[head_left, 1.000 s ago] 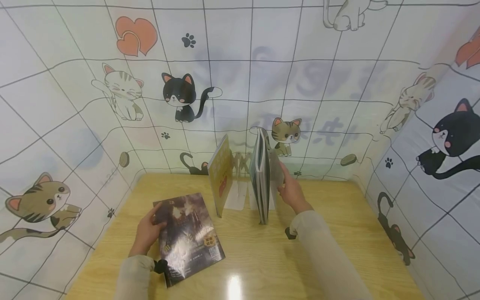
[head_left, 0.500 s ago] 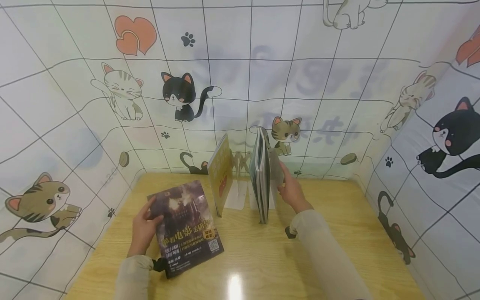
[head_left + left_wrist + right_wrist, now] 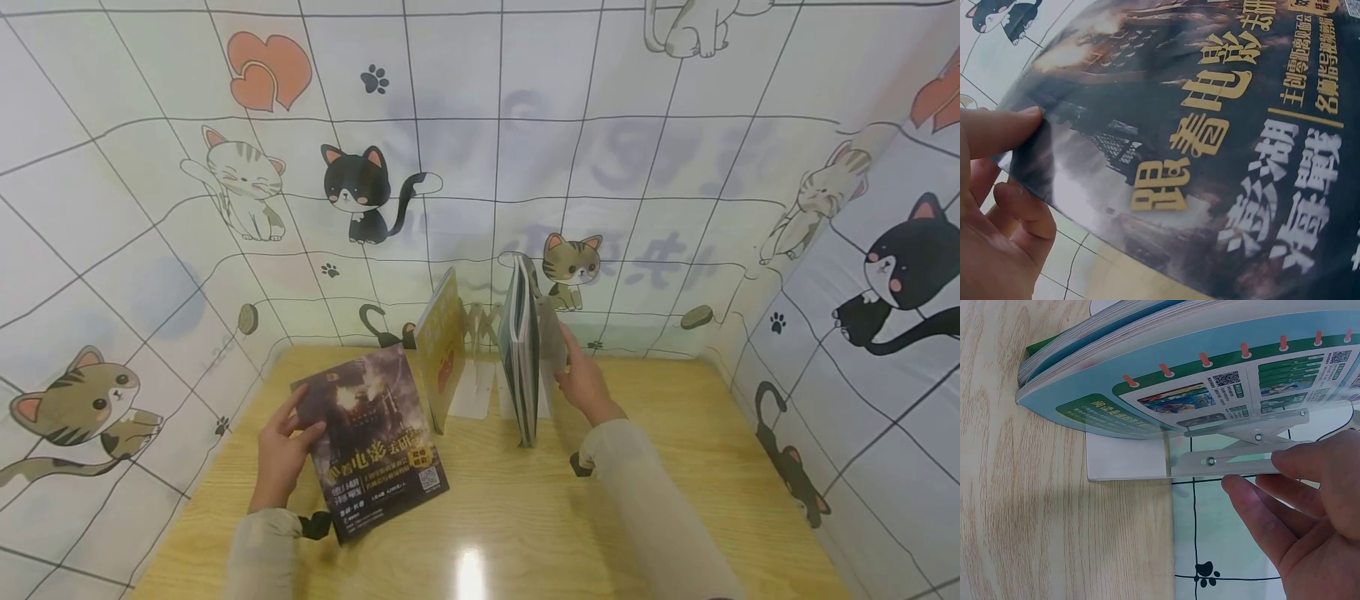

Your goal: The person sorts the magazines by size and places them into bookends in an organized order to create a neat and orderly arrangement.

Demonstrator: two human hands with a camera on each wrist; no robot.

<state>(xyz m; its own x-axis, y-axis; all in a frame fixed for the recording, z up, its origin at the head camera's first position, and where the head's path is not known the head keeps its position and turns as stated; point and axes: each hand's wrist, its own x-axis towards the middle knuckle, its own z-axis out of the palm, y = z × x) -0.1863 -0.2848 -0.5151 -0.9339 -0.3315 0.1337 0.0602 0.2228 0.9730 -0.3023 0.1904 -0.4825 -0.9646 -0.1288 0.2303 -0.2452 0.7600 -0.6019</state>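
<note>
My left hand point(image 3: 281, 450) pinches the left edge of a dark magazine point(image 3: 375, 454) with gold lettering. Thumb on the cover and fingers behind are visible in the left wrist view, where the magazine point(image 3: 1147, 125) fills most of the picture. At the back of the table stands an expandable metal bookend point(image 3: 472, 387) with crossed bars. My right hand point(image 3: 585, 383) grips its right end panel point(image 3: 1235, 464) between thumb and fingers. Several thin books point(image 3: 522, 367) stand upright in it, just left of that hand. A yellow book point(image 3: 441, 350) leans upright at its left end.
The wooden table point(image 3: 510, 508) is bounded by fabric walls point(image 3: 480, 167) printed with cats and grid lines, close behind the bookend. A bright light reflection lies on the tabletop near the front.
The left hand has lifted and tilted the magazine up from the table, its far edge rising and its cover turning towards the camera. The right hand and the bookend have stayed put.
</note>
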